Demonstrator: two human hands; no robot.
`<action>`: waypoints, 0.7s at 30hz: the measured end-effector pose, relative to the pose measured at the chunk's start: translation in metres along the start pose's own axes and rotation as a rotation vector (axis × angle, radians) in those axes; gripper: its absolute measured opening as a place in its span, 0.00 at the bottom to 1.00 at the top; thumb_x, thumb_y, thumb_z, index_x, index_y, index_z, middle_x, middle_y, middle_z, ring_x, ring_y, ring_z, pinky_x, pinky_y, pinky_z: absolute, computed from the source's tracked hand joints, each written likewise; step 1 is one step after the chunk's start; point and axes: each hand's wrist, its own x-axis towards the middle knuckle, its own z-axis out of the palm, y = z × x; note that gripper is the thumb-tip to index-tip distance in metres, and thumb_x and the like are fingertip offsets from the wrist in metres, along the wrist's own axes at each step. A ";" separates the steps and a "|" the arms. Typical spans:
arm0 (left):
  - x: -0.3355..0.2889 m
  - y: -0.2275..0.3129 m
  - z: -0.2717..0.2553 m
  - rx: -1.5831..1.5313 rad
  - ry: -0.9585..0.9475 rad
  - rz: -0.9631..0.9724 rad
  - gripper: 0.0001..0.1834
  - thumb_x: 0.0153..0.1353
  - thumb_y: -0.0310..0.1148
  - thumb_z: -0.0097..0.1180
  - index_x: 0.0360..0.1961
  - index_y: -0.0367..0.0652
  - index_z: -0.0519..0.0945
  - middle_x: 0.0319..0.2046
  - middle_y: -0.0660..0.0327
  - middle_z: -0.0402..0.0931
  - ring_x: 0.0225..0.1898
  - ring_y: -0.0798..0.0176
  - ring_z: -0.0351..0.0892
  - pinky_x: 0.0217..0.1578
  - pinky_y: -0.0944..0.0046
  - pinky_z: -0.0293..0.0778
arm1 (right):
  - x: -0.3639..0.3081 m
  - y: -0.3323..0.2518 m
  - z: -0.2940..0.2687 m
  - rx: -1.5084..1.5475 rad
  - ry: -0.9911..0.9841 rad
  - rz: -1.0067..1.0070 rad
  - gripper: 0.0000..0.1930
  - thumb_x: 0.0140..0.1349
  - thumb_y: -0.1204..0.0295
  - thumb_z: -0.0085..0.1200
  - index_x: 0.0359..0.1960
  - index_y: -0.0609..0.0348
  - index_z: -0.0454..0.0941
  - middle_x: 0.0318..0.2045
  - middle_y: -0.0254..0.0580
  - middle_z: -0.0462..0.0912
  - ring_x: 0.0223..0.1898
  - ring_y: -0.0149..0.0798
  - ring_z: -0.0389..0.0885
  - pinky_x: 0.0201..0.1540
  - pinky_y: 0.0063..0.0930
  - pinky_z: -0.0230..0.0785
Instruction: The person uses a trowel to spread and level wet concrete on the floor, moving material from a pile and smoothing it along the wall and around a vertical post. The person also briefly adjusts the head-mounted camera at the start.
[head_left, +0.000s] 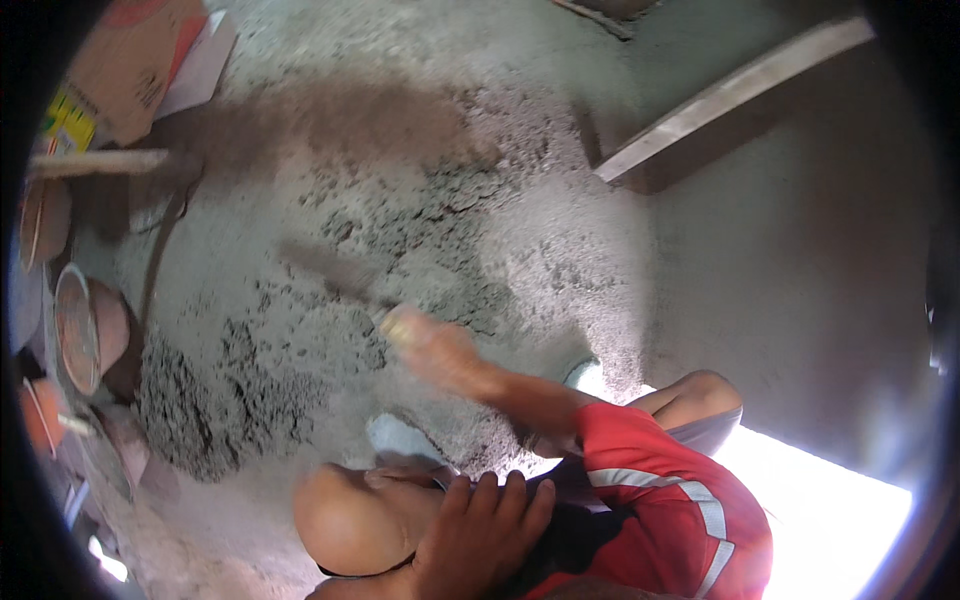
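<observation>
My right hand is closed round the handle of a trowel. Motion blurs both the hand and the blade, which points to the far left over the floor. Beneath and around it lies rough grey mortar, crumbly in places and smoother in others. A darker, lumpy heap of mortar sits to the left of my feet. My left hand rests on my bent left leg, fingers extended and holding nothing.
Several buckets stand along the left side. A wooden board slants against the wall at right. Cardboard lies at the far left, near a wooden handle. Bright light comes in at lower right.
</observation>
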 end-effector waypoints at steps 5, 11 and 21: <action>-0.006 -0.004 0.012 -0.037 -0.046 0.061 0.26 0.65 0.40 0.50 0.64 0.48 0.74 0.57 0.49 0.77 0.58 0.43 0.77 0.57 0.36 0.70 | 0.049 0.158 -0.138 0.180 0.561 0.415 0.25 0.62 0.62 0.64 0.54 0.65 0.72 0.36 0.53 0.86 0.31 0.49 0.85 0.34 0.44 0.79; 0.001 -0.006 -0.010 -0.004 -0.068 0.091 0.26 0.65 0.40 0.50 0.63 0.47 0.74 0.54 0.49 0.79 0.56 0.44 0.78 0.57 0.39 0.72 | 0.053 0.127 -0.119 0.200 0.325 0.450 0.24 0.63 0.66 0.60 0.56 0.64 0.69 0.38 0.59 0.84 0.36 0.54 0.86 0.40 0.49 0.78; 0.001 0.009 -0.005 0.164 0.025 0.143 0.24 0.63 0.40 0.50 0.59 0.48 0.78 0.50 0.53 0.81 0.49 0.53 0.80 0.49 0.49 0.74 | 0.020 -0.022 0.046 -0.073 -0.175 -0.182 0.18 0.67 0.63 0.51 0.56 0.53 0.68 0.35 0.58 0.85 0.35 0.65 0.85 0.39 0.59 0.77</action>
